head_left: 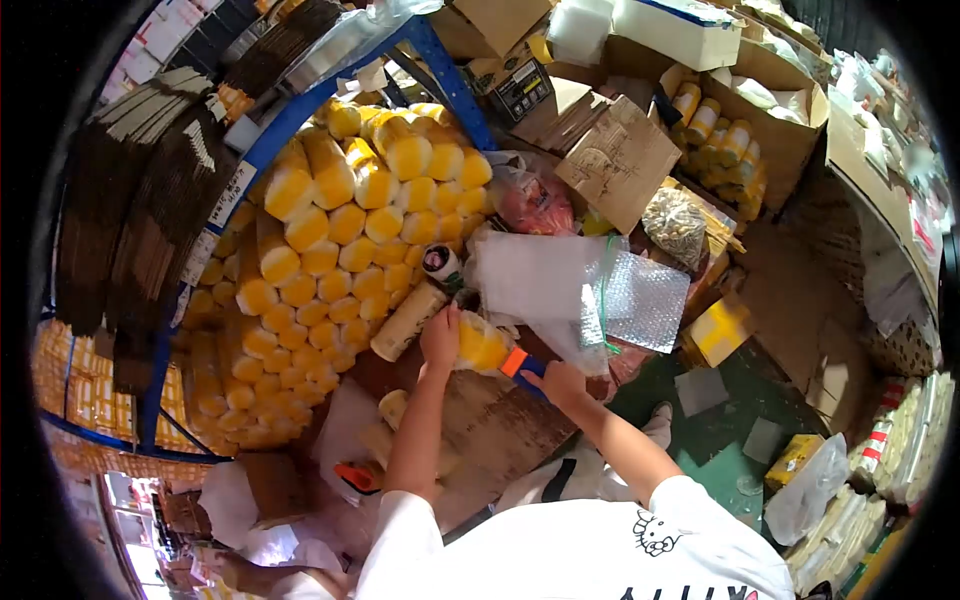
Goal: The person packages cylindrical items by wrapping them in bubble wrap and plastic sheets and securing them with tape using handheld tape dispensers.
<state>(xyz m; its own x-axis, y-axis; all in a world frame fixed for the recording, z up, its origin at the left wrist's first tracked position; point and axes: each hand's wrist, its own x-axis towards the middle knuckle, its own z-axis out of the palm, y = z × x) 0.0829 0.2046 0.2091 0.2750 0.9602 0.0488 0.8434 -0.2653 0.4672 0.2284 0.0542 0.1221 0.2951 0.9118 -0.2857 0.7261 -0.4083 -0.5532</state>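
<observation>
My left hand point(440, 341) is closed at the left end of a yellow-and-white wrapped bundle point(484, 346), above a brown board point(515, 425). Wrapped round the blue handle of a flat hand tool with an orange end point(514, 362) are the fingers of my right hand point(562, 384). That orange end touches or lies very close to the bundle's right end; I cannot tell which. Just left of my left hand lies a tan cylinder point(408, 321), with a dark-topped roll or can point(441, 262) above it. Clear plastic sheets point(535, 275) lie beyond the bundle.
Many yellow-ended rolls point(340, 255) are stacked at the left by a blue metal frame point(270, 140). Bubble wrap point(645, 300) and a cardboard piece point(620, 165) lie ahead. An orange-handled tool point(358, 477) rests lower left. A yellow box point(718, 330) stands at the right.
</observation>
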